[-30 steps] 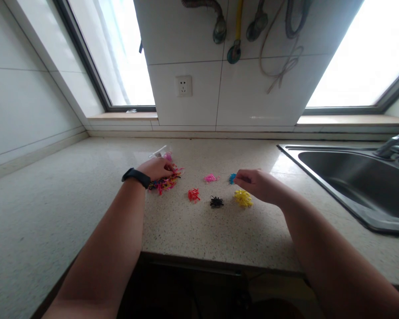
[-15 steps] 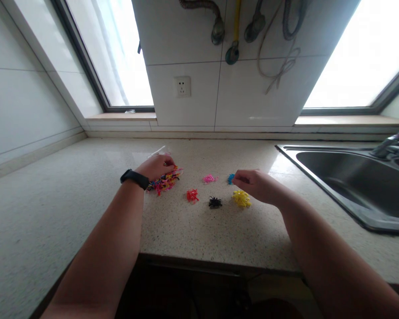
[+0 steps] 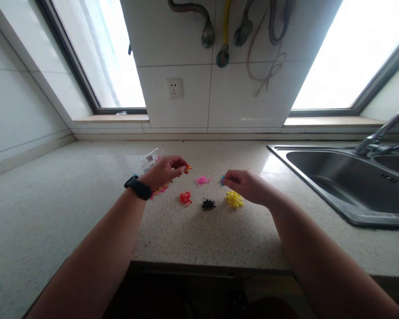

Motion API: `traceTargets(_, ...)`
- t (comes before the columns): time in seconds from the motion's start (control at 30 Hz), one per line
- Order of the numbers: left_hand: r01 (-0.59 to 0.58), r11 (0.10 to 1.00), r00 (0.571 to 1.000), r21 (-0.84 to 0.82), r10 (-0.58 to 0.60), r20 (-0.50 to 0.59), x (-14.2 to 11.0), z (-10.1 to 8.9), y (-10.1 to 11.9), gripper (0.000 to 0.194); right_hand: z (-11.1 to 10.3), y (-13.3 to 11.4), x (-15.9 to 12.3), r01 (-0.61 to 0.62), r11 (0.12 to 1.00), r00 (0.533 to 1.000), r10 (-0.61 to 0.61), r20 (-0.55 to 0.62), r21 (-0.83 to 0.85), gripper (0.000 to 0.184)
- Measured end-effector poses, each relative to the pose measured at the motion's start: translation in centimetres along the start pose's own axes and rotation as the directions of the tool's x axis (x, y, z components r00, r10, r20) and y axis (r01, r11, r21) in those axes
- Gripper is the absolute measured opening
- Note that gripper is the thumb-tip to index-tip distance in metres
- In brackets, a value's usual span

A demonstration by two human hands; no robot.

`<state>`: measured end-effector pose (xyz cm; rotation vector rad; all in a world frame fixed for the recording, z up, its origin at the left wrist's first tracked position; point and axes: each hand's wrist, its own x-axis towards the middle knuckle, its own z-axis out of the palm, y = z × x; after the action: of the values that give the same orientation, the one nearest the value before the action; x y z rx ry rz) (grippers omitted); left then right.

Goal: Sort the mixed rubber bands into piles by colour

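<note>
My left hand [image 3: 164,170] is lifted above a mixed pile of small coloured bands [image 3: 159,189] and pinches a small orange band [image 3: 188,167] in its fingertips. A black wristband sits on that wrist. My right hand [image 3: 244,185] rests closed on the speckled counter [image 3: 69,208], its fingertips at a small blue heap [image 3: 222,179]; what it grips is hidden. Between the hands lie sorted heaps: pink [image 3: 202,180], red [image 3: 185,198], black [image 3: 208,204] and yellow [image 3: 234,200].
A clear plastic bag [image 3: 148,157] lies behind the mixed pile. A steel sink [image 3: 346,177] with a tap [image 3: 379,135] fills the right side. Tiled wall, socket [image 3: 174,88] and hanging hoses stand behind; the counter's front edge runs below my forearms.
My left hand has risen from the mixed pile and moved right, now pinching an orange band. My right hand has stayed by the blue heap. The view has shifted slightly.
</note>
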<state>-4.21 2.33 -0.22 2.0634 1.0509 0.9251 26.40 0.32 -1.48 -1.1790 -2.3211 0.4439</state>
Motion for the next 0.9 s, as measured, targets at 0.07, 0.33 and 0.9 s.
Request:
traceTargets(0.07,-0.011,0.995,0.999,-0.102,0.008,-0.035,0.0,1.0,1.1,0.014,0.3,0.1,0.0,0.001,0.999,1.000,0.000,-0.008,0.053,0.026)
traceTargets(0.33,0.021,0.944,0.999,-0.328,-0.035,-0.036,-0.1,4.4,3.5,0.016,1.3,-1.1,0.1,0.074,0.947,0.992,-0.038,-0.119,0.312,0.020)
traceTargets(0.9,0.017,0.943,1.000,-0.334,-0.012,0.017,-0.3,5.4,4.4,0.021,1.7,-2.8,0.2,0.175,0.826,0.969,-0.049,-0.240,0.536,0.018)
